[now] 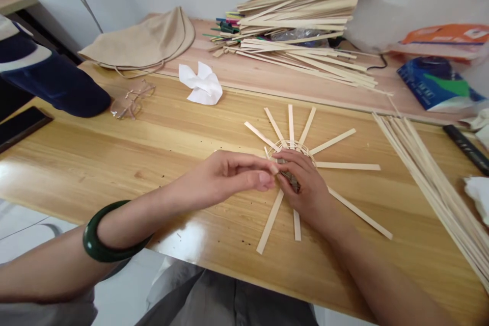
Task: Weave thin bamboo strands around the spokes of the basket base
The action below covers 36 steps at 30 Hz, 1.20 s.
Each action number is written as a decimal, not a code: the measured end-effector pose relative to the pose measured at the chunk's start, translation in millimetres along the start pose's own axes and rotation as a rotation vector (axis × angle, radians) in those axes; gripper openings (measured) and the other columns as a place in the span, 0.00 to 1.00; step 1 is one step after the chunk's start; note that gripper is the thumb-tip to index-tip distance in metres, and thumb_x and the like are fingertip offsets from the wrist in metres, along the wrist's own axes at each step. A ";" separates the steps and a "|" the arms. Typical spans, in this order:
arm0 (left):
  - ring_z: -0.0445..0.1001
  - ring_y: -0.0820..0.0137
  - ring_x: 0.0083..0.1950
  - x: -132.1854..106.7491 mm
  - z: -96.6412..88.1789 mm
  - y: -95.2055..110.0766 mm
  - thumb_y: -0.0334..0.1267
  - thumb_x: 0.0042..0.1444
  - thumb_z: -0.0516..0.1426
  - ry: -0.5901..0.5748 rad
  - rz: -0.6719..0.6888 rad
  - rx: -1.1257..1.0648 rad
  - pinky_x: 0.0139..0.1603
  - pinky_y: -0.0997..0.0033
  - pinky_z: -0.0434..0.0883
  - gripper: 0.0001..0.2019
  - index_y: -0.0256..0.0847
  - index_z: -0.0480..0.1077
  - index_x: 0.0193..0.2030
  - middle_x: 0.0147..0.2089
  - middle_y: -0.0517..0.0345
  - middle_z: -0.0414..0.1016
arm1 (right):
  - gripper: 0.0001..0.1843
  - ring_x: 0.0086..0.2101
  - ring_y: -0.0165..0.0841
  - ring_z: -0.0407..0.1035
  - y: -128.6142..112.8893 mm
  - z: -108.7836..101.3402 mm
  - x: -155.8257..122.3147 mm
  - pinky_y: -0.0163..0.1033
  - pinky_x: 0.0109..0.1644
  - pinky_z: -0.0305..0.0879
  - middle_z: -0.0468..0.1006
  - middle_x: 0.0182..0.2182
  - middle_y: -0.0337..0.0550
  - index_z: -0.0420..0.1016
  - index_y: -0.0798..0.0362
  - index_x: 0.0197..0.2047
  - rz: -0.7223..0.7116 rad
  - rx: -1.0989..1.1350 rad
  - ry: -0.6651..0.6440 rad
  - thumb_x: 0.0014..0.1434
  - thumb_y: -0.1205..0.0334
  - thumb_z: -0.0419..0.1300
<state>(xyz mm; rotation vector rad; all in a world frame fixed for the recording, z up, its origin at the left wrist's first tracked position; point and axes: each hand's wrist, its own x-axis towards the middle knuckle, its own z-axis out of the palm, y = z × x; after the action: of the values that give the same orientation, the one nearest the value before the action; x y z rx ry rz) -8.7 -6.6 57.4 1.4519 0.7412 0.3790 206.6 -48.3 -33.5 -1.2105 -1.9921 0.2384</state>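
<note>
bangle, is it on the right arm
No, the bangle is on the left arm, and the right arm has none.

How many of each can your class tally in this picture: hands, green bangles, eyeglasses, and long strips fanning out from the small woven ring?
Left hand and right hand: 2
Green bangle: 1
Eyeglasses: 1
Long strips: 9
Total: 13
</note>
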 end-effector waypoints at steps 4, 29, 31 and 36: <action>0.74 0.74 0.35 26.7 -5.8 -10.6 0.38 0.57 0.62 0.040 0.132 0.117 0.37 0.77 0.70 0.07 0.35 0.76 0.37 0.32 0.59 0.77 | 0.10 0.56 0.41 0.68 -1.1 0.1 -1.1 0.54 0.60 0.66 0.78 0.49 0.47 0.72 0.48 0.44 0.025 -0.003 0.003 0.62 0.71 0.56; 0.75 0.69 0.39 101.1 -37.6 -7.9 0.41 0.52 0.66 -0.307 0.426 0.319 0.38 0.74 0.70 0.14 0.33 0.79 0.42 0.37 0.54 0.78 | 0.12 0.49 0.43 0.71 -2.9 -4.7 -0.3 0.53 0.51 0.71 0.77 0.46 0.47 0.71 0.48 0.49 0.032 -0.209 -0.052 0.62 0.67 0.56; 0.74 0.65 0.49 103.3 -41.6 -10.5 0.41 0.49 0.69 -0.203 0.508 0.426 0.50 0.70 0.70 0.18 0.35 0.79 0.46 0.45 0.50 0.78 | 0.11 0.50 0.43 0.70 -1.7 -5.1 -0.8 0.53 0.53 0.70 0.77 0.46 0.46 0.71 0.48 0.47 0.033 -0.186 -0.057 0.62 0.69 0.56; 0.65 0.60 0.66 106.4 -53.6 -18.8 0.46 0.45 0.70 -0.221 0.535 0.508 0.68 0.63 0.59 0.31 0.42 0.74 0.57 0.62 0.51 0.71 | 0.12 0.58 0.43 0.65 3.9 -5.1 -3.0 0.54 0.58 0.68 0.76 0.49 0.49 0.69 0.49 0.46 -0.012 -0.154 -0.104 0.60 0.71 0.57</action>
<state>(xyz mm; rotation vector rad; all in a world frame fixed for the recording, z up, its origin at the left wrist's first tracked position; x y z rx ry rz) 29.7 100.7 17.7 2.1409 0.2627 0.4435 213.5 -49.9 -33.6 -1.3058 -2.1400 0.1466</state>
